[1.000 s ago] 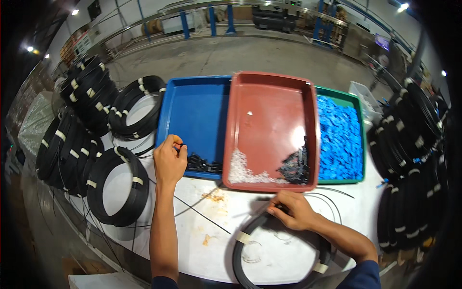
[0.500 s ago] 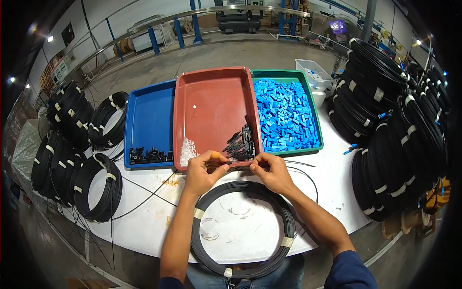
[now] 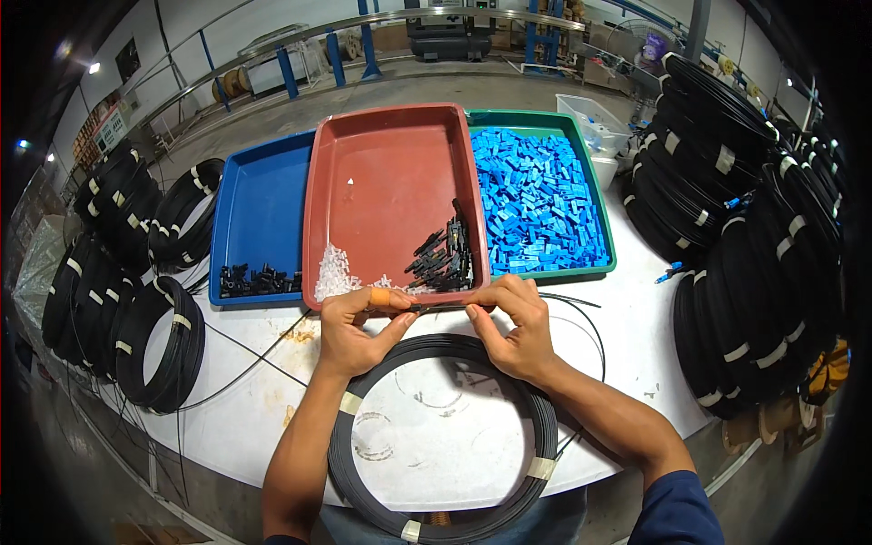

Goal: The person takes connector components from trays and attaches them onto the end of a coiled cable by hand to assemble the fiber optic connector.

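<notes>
My left hand, an orange band round one finger, pinches a small black connector part between thumb and fingertips. Facing it, my right hand pinches a thin black cable, which spans the short gap between the hands. Whether cable and part are joined is too small to tell. Both hands are just in front of the red tray, over the far rim of a taped black cable coil. In that tray lie black connector parts and small clear-white pieces.
A blue tray with black pieces stands left, a green tray full of blue connectors right. Coils are stacked at the left and right. Loose cable crosses the white table. A clear bin stands behind.
The view has shifted, so trays and near coil sit further left in it. My hands keep their pinches, and my left wrist has swung outward a little.
</notes>
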The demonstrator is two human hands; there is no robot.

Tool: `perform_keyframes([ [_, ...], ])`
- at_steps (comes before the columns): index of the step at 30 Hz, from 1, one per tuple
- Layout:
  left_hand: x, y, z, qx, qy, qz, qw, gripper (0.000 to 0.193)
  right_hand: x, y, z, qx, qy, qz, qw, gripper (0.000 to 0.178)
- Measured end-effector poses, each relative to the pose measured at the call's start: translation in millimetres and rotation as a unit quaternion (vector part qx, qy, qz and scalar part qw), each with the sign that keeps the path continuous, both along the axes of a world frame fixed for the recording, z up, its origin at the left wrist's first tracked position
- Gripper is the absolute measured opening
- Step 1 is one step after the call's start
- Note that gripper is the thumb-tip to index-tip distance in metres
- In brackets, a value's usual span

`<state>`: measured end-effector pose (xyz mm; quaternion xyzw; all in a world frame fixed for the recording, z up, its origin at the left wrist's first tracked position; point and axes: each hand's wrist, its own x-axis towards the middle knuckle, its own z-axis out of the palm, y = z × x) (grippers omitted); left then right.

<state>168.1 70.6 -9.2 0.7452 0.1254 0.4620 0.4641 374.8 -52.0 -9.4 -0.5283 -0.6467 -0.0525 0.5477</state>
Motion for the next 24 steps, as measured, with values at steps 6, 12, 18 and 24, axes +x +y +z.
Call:
perform_keyframes([
  [6,-0.6,-0.8,3.5,0.051,-0.001,-0.009,0.999,0.015,-0.5,1.1,0.2,-0.008,-0.008,0.01,1.0,0.004],
  [12,-0.7,-0.3,4.0,0.091,0.022,-0.005,0.996,0.017,0.5,-0.3,1.7,-0.007,-0.022,0.009,1.0,0.004],
  [18,0.4,-0.3,6.5,0.133,0.035,0.04,0.99,0.015,1.7,0.2,-0.1,0.001,-0.051,0.013,0.999,0.005],
  [24,1.2,-1.6,3.3,0.073,0.018,0.021,0.997,0.017,2.5,-2.1,1.8,-0.011,-0.047,0.032,0.998,0.004],
])
